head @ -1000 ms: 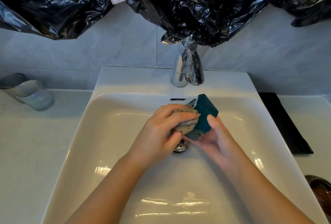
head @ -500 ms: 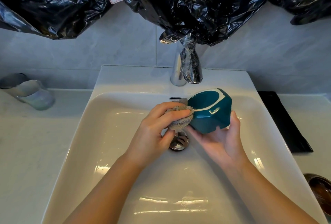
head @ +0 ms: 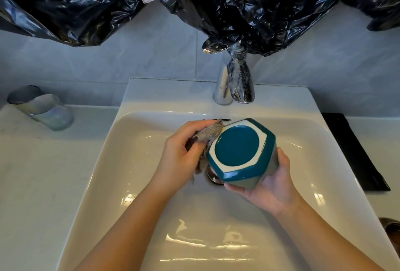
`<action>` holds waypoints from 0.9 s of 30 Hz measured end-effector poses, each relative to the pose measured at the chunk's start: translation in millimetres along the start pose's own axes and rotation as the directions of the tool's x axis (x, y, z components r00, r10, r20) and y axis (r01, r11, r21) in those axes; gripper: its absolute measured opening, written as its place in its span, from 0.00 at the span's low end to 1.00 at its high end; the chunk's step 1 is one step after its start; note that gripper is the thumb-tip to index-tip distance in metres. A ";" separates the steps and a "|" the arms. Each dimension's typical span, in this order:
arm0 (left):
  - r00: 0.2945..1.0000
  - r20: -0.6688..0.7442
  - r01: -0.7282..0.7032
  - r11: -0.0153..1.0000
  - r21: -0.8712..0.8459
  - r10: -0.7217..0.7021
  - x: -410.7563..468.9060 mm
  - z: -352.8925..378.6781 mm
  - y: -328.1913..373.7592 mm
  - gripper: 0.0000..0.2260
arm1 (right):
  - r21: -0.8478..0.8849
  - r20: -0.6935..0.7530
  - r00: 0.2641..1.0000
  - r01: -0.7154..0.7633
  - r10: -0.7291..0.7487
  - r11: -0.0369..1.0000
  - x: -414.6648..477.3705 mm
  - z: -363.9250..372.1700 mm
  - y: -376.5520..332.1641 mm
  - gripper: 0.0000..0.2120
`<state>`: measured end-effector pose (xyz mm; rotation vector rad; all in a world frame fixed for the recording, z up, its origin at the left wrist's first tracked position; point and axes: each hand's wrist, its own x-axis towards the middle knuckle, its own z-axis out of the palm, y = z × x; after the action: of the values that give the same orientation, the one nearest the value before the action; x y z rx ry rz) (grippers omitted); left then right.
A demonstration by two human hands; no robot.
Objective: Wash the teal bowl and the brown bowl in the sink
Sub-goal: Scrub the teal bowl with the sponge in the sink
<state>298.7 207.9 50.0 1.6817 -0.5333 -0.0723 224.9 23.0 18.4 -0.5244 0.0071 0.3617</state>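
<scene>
The teal bowl (head: 239, 151) is hexagonal and turned so its base, teal with a white ring, faces the camera. My right hand (head: 268, 186) grips it from below and the right, over the middle of the white sink (head: 134, 141). A grey cloth (head: 208, 133) is bunched in my left hand (head: 184, 151) and pressed against the bowl's left edge. Only a sliver of the brown bowl (head: 391, 231) shows on the counter at the right edge of the frame.
A chrome tap (head: 223, 80) wrapped partly in black plastic stands behind the basin. Black bin bags (head: 194, 0) hang across the wall above. A glass tumbler (head: 43, 109) lies on the left counter. A black tray (head: 355, 151) lies right of the sink. The drain (head: 214, 178) sits under the bowl.
My right hand has turned the teal bowl over and lifted it nearer the camera, so its base now faces up. My left hand with the cloth has shifted to the bowl's left edge.
</scene>
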 end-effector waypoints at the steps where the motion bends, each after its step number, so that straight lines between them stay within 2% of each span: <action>1: 1.000 0.002 0.016 1.000 0.009 -0.016 0.3 -1.2 -0.1 0.20 | -0.029 -0.037 0.999 -0.019 0.018 0.999 -0.3 0.0 -1.9 0.30; 3: 0.999 0.008 0.032 0.999 0.014 -0.032 0.7 -1.3 0.5 0.20 | -0.081 -0.068 0.995 -0.076 0.071 0.994 0.2 2.8 -2.7 0.32; 6: 0.999 0.027 -0.019 0.999 0.039 0.018 1.0 -1.3 2.8 0.21 | -0.194 -0.113 0.989 -0.120 0.099 0.974 -2.2 -3.4 -1.2 0.44; 9: 0.995 0.047 -0.096 0.990 0.102 0.092 0.9 -2.9 2.5 0.19 | -0.374 -0.147 0.983 -0.156 0.108 0.914 1.3 -1.2 4.0 0.41; 12: 0.992 0.039 -0.120 0.989 0.084 0.117 -0.4 -2.3 9.4 0.20 | -0.434 -0.176 0.982 -0.142 0.071 0.889 3.7 4.4 4.1 0.39; 14: 0.999 0.001 -0.052 0.995 0.086 0.052 -0.4 -0.6 12.5 0.21 | -0.430 -0.180 0.983 -0.115 0.040 0.895 2.8 3.2 2.3 0.39; 17: 0.988 -0.103 0.130 0.976 0.177 -0.113 0.2 -0.8 8.4 0.20 | -0.372 -0.142 0.990 -0.065 0.012 0.926 0.2 -0.6 0.9 0.40; 19: 0.982 -0.129 0.164 0.956 0.244 -0.135 0.3 -0.4 4.4 0.17 | -0.386 -0.126 0.992 -0.044 -0.005 0.922 -0.6 -0.7 -0.7 0.40; 22: 0.990 -0.061 0.141 0.949 0.282 -0.129 -1.5 4.7 4.9 0.17 | -0.479 -0.165 0.986 -0.054 -0.029 0.876 0.5 -0.2 1.1 0.40; 25: 0.997 0.030 0.067 0.960 0.273 -0.078 -3.4 9.6 5.2 0.17 | -0.510 -0.277 0.954 -0.045 -0.115 0.859 2.2 -3.1 0.5 0.41; 27: 0.995 0.093 0.023 0.971 0.239 -0.047 -3.1 8.2 5.9 0.16 | -0.528 -0.285 0.942 -0.002 -0.175 0.849 1.4 -4.0 -1.9 0.38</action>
<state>291.3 201.1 53.2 1.9299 -0.6045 -0.1206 227.3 20.0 15.7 -1.1226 0.2086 0.1778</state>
